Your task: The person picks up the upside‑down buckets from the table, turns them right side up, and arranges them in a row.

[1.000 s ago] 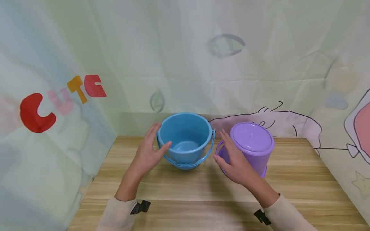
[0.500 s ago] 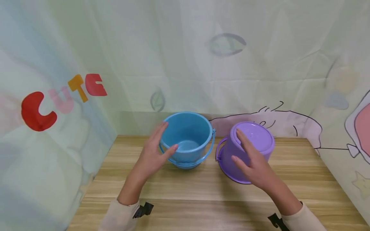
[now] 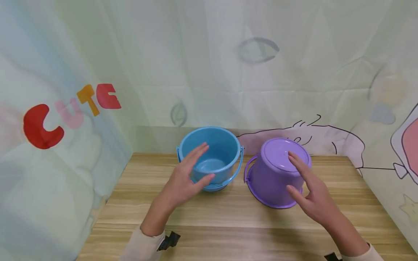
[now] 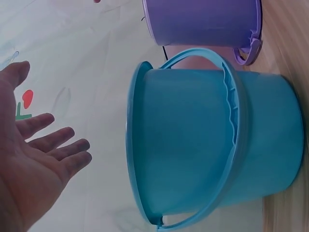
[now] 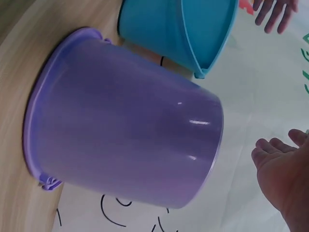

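Observation:
A blue bucket point(image 3: 209, 132) stands upright on the wooden table, its handle hanging down at the front. To its right a purple bucket point(image 3: 272, 185) sits upside down, base up and rim on the table. My left hand point(image 3: 186, 185), fingers spread and fairly straight, hovers in front of and above the blue bucket; the left wrist view shows a gap between them. Above the right side of the purple bucket is my right hand point(image 3: 315, 197), also with extended fingers. The right wrist view shows it apart from that bucket. Neither hand holds anything.
The wooden table point(image 3: 209, 239) reaches back to a printed fabric backdrop point(image 3: 202, 65) right behind the buckets. More fabric walls off the left and right sides. Part of the purple bucket's handle point(image 3: 249, 168) sticks out toward the blue bucket.
Both hands have moved to the right. The left hand has gone from beside the blue bucket's left rim to in front of it; the right has crossed the purple bucket. Both buckets stay put.

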Available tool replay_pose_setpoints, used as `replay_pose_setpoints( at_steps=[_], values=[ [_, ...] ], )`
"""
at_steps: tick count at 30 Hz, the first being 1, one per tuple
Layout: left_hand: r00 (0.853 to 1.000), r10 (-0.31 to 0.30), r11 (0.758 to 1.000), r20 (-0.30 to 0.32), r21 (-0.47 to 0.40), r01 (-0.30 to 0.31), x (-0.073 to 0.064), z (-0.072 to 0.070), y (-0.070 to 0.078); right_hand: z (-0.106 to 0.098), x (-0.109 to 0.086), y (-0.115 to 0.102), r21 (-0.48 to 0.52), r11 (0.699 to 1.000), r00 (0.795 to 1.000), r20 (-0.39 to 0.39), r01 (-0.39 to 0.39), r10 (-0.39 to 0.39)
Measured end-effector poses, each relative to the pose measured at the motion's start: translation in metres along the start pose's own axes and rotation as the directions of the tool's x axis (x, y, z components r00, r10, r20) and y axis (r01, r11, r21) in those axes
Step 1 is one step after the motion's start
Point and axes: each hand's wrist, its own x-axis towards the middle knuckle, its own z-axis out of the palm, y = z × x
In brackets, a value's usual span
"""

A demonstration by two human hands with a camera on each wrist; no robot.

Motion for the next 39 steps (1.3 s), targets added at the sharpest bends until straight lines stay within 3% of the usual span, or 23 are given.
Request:
replay_pose_setpoints(
  at_steps=[5,14,24,29,35,39],
  values=[
    [0.994,0.108,0.994,-0.011,0.011,-0.108,0.0,0.009,0.001,-0.007,-0.01,0.01,-0.008,0.999,0.998,-0.062,0.032,-0.032],
    [0.99,0.13,0.991,0.049,0.018,-0.13,-0.002,0.031,0.007,-0.017,-0.029,0.026,-0.063,0.997,0.996,-0.08,-0.038,0.033],
    [0.959,0.264,0.963,0.101,0.026,-0.267,0.002,0.056,0.009,-0.018,-0.048,0.05,-0.099,0.994,0.981,-0.187,0.038,-0.056],
    [0.948,0.294,0.953,0.118,0.044,-0.301,0.003,0.068,0.008,-0.021,-0.056,0.057,-0.101,0.994,0.985,-0.163,0.038,-0.054],
    [0.937,0.32,0.941,0.141,0.069,-0.331,0.006,0.082,0.005,-0.028,-0.066,0.067,-0.131,0.991,0.998,-0.058,-0.036,0.029],
    [0.935,0.309,0.942,0.174,0.076,-0.326,0.004,0.091,0.002,-0.03,-0.073,0.075,-0.161,0.986,0.999,-0.012,-0.045,0.043]
  ],
)
